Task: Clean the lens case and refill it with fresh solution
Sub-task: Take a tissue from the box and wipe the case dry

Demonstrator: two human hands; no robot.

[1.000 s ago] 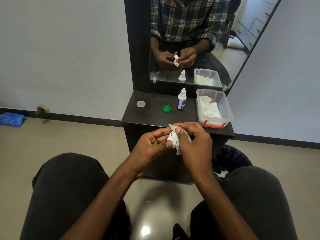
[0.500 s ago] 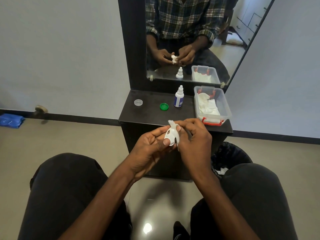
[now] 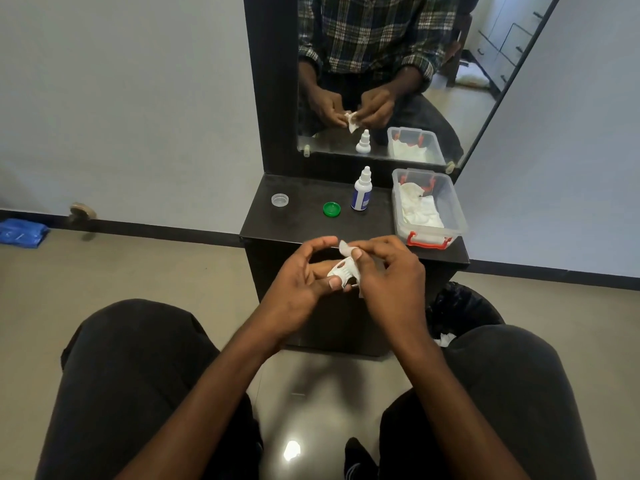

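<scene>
On the worktop [image 3: 294,225], going left to right, a clear cap [image 3: 280,199] sat near the left edge, then a green cap [image 3: 331,208], the solution bottle [image 3: 361,190] and a tub of tissues [image 3: 427,206] at the right edge. Out front, the left hand [image 3: 298,285] pinched the white lens case [image 3: 343,270], thumb underneath, while the right hand [image 3: 388,271] had its fingers [image 3: 356,255] pinching a bit of tissue [image 3: 344,247] against it.

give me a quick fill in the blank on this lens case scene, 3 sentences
1. The loose cap beside the solution bottle is coloured ____.
2. The left hand holds the white ____.
3. The clear box with tissues has ____ latches.

Missing words: green; lens case; red
</scene>
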